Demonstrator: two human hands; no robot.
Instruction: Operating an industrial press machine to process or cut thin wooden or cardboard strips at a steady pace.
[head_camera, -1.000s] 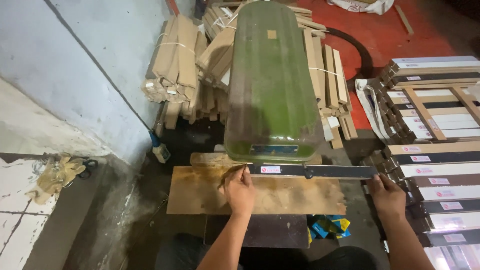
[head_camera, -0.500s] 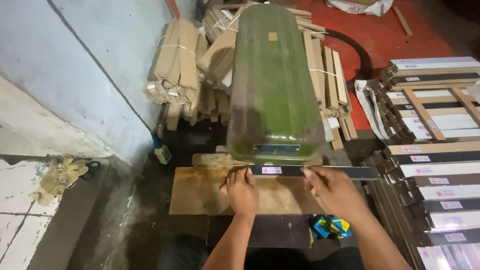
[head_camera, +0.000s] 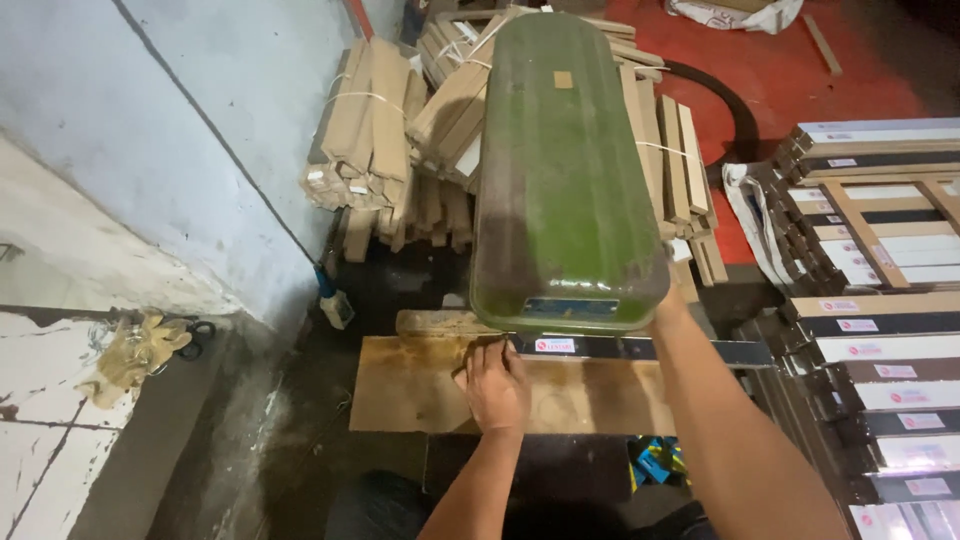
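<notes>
Head view shows a large green rounded metal machine housing (head_camera: 565, 170) over a worn brown wooden bench (head_camera: 420, 385). A long dark narrow strip (head_camera: 640, 349) lies across the bench's far edge, under the housing's near end. The left hand (head_camera: 495, 385) presses the strip's left end, fingers curled narrow. The right hand is hidden behind the housing; its grip cannot be told. Unseen fingers might get caught by hidden machine parts.

A single head-worn camera is looking steeply down from close above the left hand (head_camera: 495, 385), facing forward over the green machine cover (head_camera: 565, 170) just beyond it.
</notes>
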